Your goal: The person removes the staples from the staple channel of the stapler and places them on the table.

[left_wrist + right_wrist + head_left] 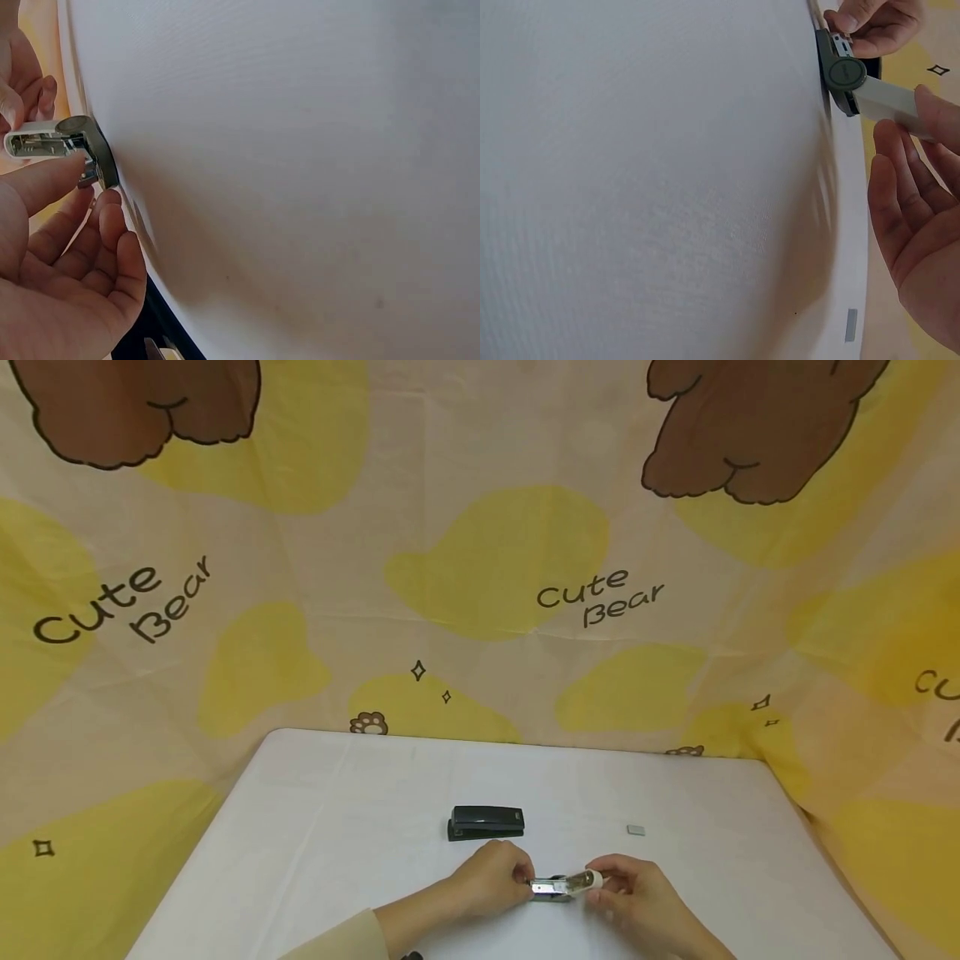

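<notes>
A small stapler (551, 888) lies opened out low over the front of the white table, with a dark green base and a white top arm (889, 103) swung back from its metal staple channel (842, 45). With thumb and fingertips, my left hand (491, 878) pinches the end of the channel and base. On the other side my right hand (637, 897) grips the white arm between thumb and fingers. The left wrist view looks into the arm's hollow underside (41, 145), and my left thumb (52, 180) lies along the channel there.
A black stapler (487, 821) stands closed behind my left hand. Toward the right of the white table (360, 802) lies a small grey block, like a strip of staples (636, 830). A yellow and beige bear-print cloth (480, 568) hangs behind the table.
</notes>
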`<state>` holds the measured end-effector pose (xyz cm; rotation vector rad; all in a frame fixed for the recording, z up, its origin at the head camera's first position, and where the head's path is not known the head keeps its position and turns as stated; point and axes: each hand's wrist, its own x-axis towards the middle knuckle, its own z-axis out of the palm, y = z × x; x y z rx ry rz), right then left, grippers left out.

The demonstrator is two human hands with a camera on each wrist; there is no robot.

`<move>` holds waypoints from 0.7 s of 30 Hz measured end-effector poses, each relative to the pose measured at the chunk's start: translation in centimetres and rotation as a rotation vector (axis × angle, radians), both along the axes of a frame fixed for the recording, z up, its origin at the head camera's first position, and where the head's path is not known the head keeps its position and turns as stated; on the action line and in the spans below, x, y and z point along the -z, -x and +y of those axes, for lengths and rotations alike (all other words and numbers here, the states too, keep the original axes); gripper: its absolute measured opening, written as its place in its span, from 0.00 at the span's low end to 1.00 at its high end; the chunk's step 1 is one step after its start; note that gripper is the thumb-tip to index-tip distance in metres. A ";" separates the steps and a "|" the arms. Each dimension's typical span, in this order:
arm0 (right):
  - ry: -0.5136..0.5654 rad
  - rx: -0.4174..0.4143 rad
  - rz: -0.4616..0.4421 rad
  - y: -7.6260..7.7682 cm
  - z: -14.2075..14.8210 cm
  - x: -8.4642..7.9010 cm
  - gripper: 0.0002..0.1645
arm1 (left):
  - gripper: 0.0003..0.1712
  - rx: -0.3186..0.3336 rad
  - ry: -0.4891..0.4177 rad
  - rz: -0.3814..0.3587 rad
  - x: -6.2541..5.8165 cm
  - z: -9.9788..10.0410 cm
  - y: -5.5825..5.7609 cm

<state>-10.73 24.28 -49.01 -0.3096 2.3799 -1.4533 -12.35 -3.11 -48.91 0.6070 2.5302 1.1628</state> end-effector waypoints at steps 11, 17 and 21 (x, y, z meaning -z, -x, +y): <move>0.016 -0.026 0.177 0.9 1.3 0.2 0.21 | 0.04 -0.006 -0.005 0.052 -0.1 1.6 1.0; -0.004 0.009 0.158 1.3 2.2 0.2 0.23 | 0.03 -0.007 -0.039 0.067 0.0 2.6 1.6; -0.011 0.028 0.139 1.5 2.8 0.1 0.24 | 0.02 -0.009 -0.037 0.091 0.3 3.5 1.9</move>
